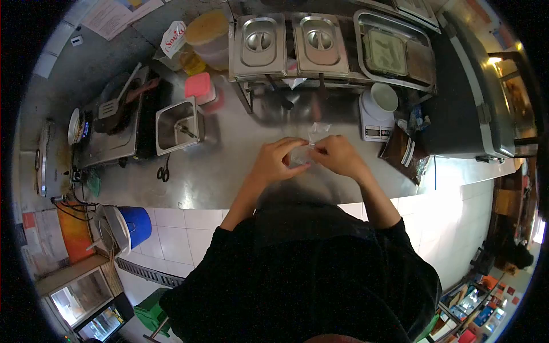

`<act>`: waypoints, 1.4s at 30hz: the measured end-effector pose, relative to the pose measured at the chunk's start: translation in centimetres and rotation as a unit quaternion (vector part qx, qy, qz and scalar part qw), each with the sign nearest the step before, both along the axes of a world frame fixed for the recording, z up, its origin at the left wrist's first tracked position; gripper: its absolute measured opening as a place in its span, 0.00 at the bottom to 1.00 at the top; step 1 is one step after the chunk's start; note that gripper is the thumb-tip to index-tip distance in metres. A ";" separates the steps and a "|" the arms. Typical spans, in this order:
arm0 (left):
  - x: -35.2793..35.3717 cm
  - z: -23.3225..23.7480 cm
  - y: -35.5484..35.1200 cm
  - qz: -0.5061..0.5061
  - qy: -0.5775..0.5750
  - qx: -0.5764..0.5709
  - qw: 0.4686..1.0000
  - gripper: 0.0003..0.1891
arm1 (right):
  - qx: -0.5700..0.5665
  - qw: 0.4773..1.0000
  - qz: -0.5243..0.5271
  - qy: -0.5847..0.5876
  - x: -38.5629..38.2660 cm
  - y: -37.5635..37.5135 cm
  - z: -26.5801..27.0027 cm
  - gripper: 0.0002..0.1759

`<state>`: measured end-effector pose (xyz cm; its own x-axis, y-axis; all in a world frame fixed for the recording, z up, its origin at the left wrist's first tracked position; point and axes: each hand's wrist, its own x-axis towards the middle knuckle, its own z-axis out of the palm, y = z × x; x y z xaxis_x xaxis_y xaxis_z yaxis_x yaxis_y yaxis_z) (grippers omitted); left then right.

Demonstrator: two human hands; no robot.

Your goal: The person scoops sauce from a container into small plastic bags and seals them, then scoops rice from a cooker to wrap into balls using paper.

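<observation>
A small clear plastic bag (pixel 301 154) is between my two hands, over the steel counter (pixel 229 166). My left hand (pixel 276 161) curls around its left side, thumb along the lower edge. On the other side, my right hand (pixel 338 157) pinches the bag near its upper right part. A crinkled flap of clear plastic (pixel 319 130) sticks up beyond my fingers. The bag is see-through, and my fingers partly cover it.
Left are scissors (pixel 163 169), a steel container (pixel 163 135) with tongs, a pink-lidded tub (pixel 198 86) and a stove (pixel 120 137) bearing a pan and a slotted spatula (pixel 108 108). Right are a kitchen scale (pixel 374 128) with a bowl and a dark pouch (pixel 397 150). Lidded steel pans (pixel 258 57) stand behind.
</observation>
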<state>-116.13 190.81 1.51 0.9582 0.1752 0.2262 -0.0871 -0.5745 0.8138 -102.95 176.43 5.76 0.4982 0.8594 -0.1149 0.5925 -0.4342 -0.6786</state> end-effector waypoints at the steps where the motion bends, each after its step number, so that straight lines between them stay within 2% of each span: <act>1: -0.3 -0.7 0.1 0.020 -0.010 -0.013 1.000 0.27 | -0.017 1.000 0.005 0.006 0.6 -0.4 2.2 0.14; 2: -0.3 -0.9 0.4 0.040 -0.024 -0.026 0.999 0.26 | -0.034 0.999 0.010 0.009 1.3 -0.5 4.3 0.16; 4: -0.7 -0.6 0.7 0.054 -0.009 -0.063 0.996 0.26 | 0.192 0.969 -0.131 -0.080 4.9 1.9 6.7 0.17; 5: -1.2 -0.6 0.7 0.067 0.010 -0.101 0.993 0.26 | 0.191 0.950 -0.127 -0.210 7.2 4.2 7.9 0.14; 6: -1.5 -0.5 0.8 0.066 0.010 -0.100 0.993 0.26 | 0.215 0.929 -0.115 -0.280 10.7 7.3 6.3 0.14; 8: -2.1 -0.1 1.2 0.071 -0.013 -0.102 0.992 0.28 | 0.045 0.921 -0.167 -0.350 13.7 12.1 5.2 0.18; 9: -2.3 0.0 1.6 0.071 -0.018 -0.098 0.993 0.28 | 0.050 0.919 -0.168 -0.354 14.9 13.4 5.0 0.18; 11: -3.7 -0.5 1.9 0.105 -0.086 -0.193 0.972 0.28 | 0.004 0.900 -0.099 -0.425 16.5 15.0 3.4 0.22; 12: -4.3 -1.2 2.4 0.106 -0.088 -0.194 0.971 0.28 | 0.028 0.896 -0.126 -0.425 17.6 15.6 2.4 0.21; 14: -6.0 -2.7 3.5 0.130 -0.067 -0.229 0.962 0.36 | 0.126 0.902 -0.120 -0.395 16.0 12.2 5.2 0.20; 15: -6.5 -2.8 4.1 0.129 -0.071 -0.230 0.962 0.36 | 0.172 0.916 -0.132 -0.339 13.4 9.0 8.4 0.19; 16: -7.4 -2.9 4.3 0.159 -0.058 -0.247 0.954 0.36 | 0.153 0.954 -0.189 -0.177 11.5 5.4 10.4 0.16; 17: -8.3 -3.1 4.4 0.187 -0.042 -0.264 0.945 0.36 | 0.191 0.960 -0.177 -0.101 10.1 1.7 11.0 0.14; 18: -8.9 -3.5 4.6 0.183 -0.044 -0.265 0.946 0.36 | 0.233 0.958 -0.155 0.066 9.9 -1.9 8.8 0.13; 19: -9.6 -4.1 4.9 0.202 -0.055 -0.268 0.941 0.36 | 0.230 0.958 -0.101 0.136 8.7 -5.6 6.3 0.17; 20: -9.7 -4.5 5.1 0.220 -0.070 -0.271 0.934 0.35 | 0.236 0.949 -0.089 0.187 8.5 -9.2 0.2 0.23; 21: -9.6 -4.6 5.3 0.217 -0.074 -0.273 0.934 0.35 | 0.034 0.978 -0.102 0.179 6.3 -10.3 -2.0 0.30; 24: -9.8 -4.3 5.5 0.206 -0.088 -0.299 0.928 0.35 | 0.127 0.927 -0.047 0.351 0.9 -8.4 -14.1 0.26; 25: -9.4 -4.0 5.6 0.193 -0.094 -0.283 0.935 0.36 | 0.145 0.896 0.075 0.412 0.9 -7.0 -15.1 0.25; 26: -9.3 -3.7 5.7 0.180 -0.100 -0.266 0.942 0.36 | 0.145 0.896 0.075 0.412 1.8 -6.4 -15.2 0.25; 28: -9.2 -3.5 6.0 0.181 -0.094 -0.274 0.940 0.37 | -0.046 0.907 -0.021 0.417 3.2 -4.8 -14.9 0.21; 29: -9.0 -3.3 6.2 0.183 -0.090 -0.282 0.938 0.37 | 0.008 0.956 -0.081 0.283 3.8 -4.3 -14.3 0.21; 30: -8.8 -2.9 6.4 0.183 -0.094 -0.277 0.939 0.37 | 0.063 0.978 -0.140 0.141 4.6 -4.0 -13.5 0.22; 32: -8.7 -2.4 6.1 0.189 -0.100 -0.272 0.938 0.38 | 0.147 0.936 -0.317 -0.038 2.3 -0.5 -3.3 0.18; 33: -8.6 -2.5 6.2 0.187 -0.102 -0.271 0.939 0.38 | 0.149 0.936 -0.317 -0.040 1.8 1.2 -1.9 0.18; 34: -8.4 -2.7 6.3 0.188 -0.097 -0.278 0.937 0.39 | 0.224 0.926 -0.301 -0.041 1.6 3.0 -0.9 0.16; 36: -8.4 -2.7 6.3 0.188 -0.093 -0.284 0.936 0.39 | 0.298 0.910 -0.283 -0.042 2.3 5.7 -0.9 0.14; 38: -8.1 -2.5 6.6 0.196 -0.078 -0.285 0.935 0.39 | 0.440 0.838 -0.295 -0.126 4.3 8.3 -2.1 0.13; 39: -8.0 -2.3 6.9 0.195 -0.082 -0.282 0.936 0.39 | 0.445 0.836 -0.294 -0.127 5.4 9.0 -2.2 0.13; 41: -8.1 -2.1 7.4 0.194 -0.064 -0.257 0.945 0.40 | 0.575 0.736 -0.336 -0.119 7.7 9.5 -2.3 0.11; 42: -8.1 -2.0 7.5 0.193 -0.066 -0.255 0.945 0.40 | 0.564 0.739 -0.347 -0.123 9.2 9.6 -3.0 0.08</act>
<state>-124.22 198.35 -0.50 0.7700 0.6245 0.1306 -0.0710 -0.1195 0.9903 -93.80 185.98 2.74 0.7511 -0.1328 0.6467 0.6578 0.0685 -0.7500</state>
